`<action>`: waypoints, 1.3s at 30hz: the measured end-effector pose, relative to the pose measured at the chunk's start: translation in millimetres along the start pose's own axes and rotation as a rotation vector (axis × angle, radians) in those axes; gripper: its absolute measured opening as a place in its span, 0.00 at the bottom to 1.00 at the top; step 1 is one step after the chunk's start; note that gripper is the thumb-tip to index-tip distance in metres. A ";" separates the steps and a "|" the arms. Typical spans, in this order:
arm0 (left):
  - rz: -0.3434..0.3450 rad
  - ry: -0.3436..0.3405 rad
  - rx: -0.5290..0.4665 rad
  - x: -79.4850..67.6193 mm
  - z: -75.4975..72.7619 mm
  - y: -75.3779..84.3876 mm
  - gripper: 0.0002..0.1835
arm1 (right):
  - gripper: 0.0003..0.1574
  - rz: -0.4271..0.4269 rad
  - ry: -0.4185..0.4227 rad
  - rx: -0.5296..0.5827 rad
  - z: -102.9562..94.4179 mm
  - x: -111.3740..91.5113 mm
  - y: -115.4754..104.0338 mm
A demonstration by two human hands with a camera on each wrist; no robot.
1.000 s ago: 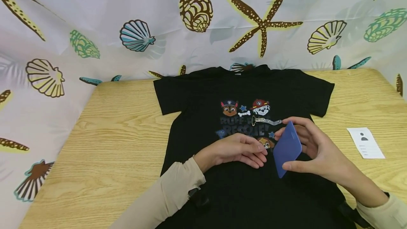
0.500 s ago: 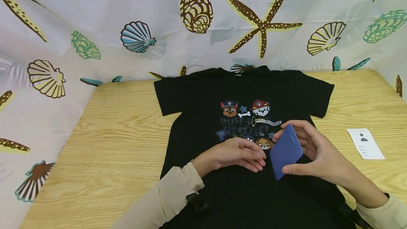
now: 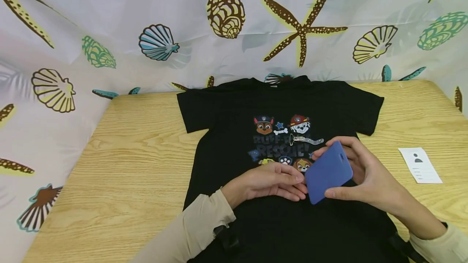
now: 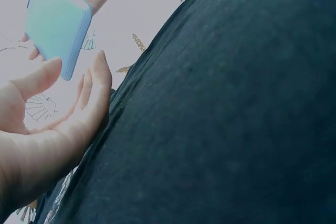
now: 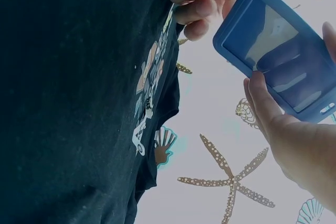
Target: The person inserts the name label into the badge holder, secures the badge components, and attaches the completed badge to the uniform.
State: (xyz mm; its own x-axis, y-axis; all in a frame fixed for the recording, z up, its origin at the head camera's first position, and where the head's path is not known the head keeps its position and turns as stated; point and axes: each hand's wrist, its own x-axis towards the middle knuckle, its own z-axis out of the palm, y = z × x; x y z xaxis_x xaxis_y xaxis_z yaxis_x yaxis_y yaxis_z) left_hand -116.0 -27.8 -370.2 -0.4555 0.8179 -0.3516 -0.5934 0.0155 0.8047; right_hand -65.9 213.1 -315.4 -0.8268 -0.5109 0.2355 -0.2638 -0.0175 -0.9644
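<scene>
Badge holder (image 3: 328, 171) | right hand (image 3: 374, 182) pinches it | card (image 3: 420, 169) outside, on table (image 3: 128, 153)

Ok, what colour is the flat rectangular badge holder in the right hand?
The flat rectangular badge holder is blue, seen best in the head view.

A pale, whitish cloth (image 3: 120, 3) hangs behind the table (image 3: 139, 165) and runs down past its left and right sides, filling the upper part of the head view. Its seaside print shows a big brown-and-yellow starfish (image 3: 301, 29), a brown-and-yellow spiral shell (image 3: 226, 15), a blue striped scallop (image 3: 159, 42) and a green shell (image 3: 98, 52), among faint grey leaf shapes. Light creases cross the fabric. The table has light yellowish wood grain. Lighting looks soft and even; both wrist views render the cloth pinkish white.
</scene>
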 end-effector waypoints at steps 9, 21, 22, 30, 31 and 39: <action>0.083 0.101 -0.053 -4.1 3.4 0.2 0.08 | 0.50 0.012 0.042 0.002 2.7 0.1 -1.0; 0.194 0.148 -0.186 -18.6 6.9 6.7 0.09 | 0.45 0.187 0.105 -0.092 4.9 0.0 -6.4; 0.207 0.171 -0.173 -20.5 5.9 8.2 0.08 | 0.42 0.210 0.109 -0.095 4.7 -0.1 -6.6; 0.267 0.333 -0.042 -39.5 3.4 17.7 0.09 | 0.17 0.299 0.172 -0.124 2.9 1.5 -2.6; 0.277 0.343 -0.038 -42.3 3.8 18.7 0.09 | 0.14 0.310 0.170 -0.117 2.9 1.6 -2.7; 0.313 0.401 -0.001 -58.8 9.2 25.7 0.10 | 0.11 0.366 0.108 -0.082 4.5 3.6 -7.4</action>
State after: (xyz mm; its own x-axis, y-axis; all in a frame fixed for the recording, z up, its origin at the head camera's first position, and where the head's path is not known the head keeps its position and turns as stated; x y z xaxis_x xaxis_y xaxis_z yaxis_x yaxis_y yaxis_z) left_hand -98.4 -70.1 -324.4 -0.8307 0.4978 -0.2494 -0.3878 -0.1959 0.9007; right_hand -64.7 207.5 -307.9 -0.9198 -0.3774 -0.1074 0.0236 0.2200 -0.9752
